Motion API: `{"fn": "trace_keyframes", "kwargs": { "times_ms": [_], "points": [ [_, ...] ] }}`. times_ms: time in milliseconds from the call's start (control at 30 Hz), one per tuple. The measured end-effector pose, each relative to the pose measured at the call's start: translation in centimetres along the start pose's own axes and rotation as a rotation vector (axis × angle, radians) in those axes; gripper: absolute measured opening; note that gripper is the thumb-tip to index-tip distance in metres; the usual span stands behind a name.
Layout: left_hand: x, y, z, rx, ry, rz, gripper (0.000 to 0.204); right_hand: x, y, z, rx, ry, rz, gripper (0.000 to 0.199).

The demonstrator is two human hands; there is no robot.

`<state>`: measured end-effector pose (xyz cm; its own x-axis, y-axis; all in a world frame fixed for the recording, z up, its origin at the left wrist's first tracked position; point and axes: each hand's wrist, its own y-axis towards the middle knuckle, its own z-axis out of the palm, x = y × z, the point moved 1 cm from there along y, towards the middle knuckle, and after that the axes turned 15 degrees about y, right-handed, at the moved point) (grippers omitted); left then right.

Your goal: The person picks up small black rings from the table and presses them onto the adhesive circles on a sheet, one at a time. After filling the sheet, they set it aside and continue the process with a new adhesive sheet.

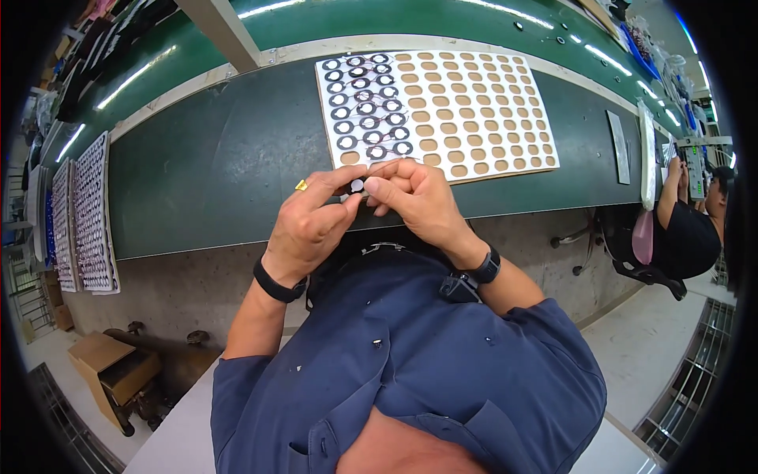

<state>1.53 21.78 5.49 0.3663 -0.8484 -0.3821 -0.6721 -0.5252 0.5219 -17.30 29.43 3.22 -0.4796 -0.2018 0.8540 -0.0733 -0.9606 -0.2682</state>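
Observation:
My left hand (pixel 309 225) and my right hand (pixel 414 196) meet over the near edge of a dark green bench (pixel 221 170). Together their fingertips pinch a small round white disc (pixel 357 185). The left hand wears a gold ring and each wrist a black band. Just beyond the hands lies a white tray (pixel 474 103) with rows of round holes. Several black rings with thin wires (pixel 368 107) fill its left columns; the other holes show tan and bare.
Two white trays packed with rings (pixel 88 213) lie at the bench's left end. A green conveyor belt (pixel 410 20) runs behind the bench. Another person in black (pixel 688 229) sits at the right. A cardboard box (pixel 106 365) stands on the floor at the lower left.

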Motion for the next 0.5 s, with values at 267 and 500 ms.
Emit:
{"fn": "trace_keyframes", "kwargs": {
  "times_ms": [267, 500],
  "points": [
    [2.9, 0.8, 1.1, 0.135, 0.077, 0.068, 0.006, 1.6, 0.3, -1.0, -0.083, -0.409, -0.334, 0.021],
    [2.9, 1.2, 1.4, 0.137, 0.167, 0.095, 0.01, 1.4, 0.9, -2.6, -0.112, -0.733, -0.637, 0.015]
  ]
}}
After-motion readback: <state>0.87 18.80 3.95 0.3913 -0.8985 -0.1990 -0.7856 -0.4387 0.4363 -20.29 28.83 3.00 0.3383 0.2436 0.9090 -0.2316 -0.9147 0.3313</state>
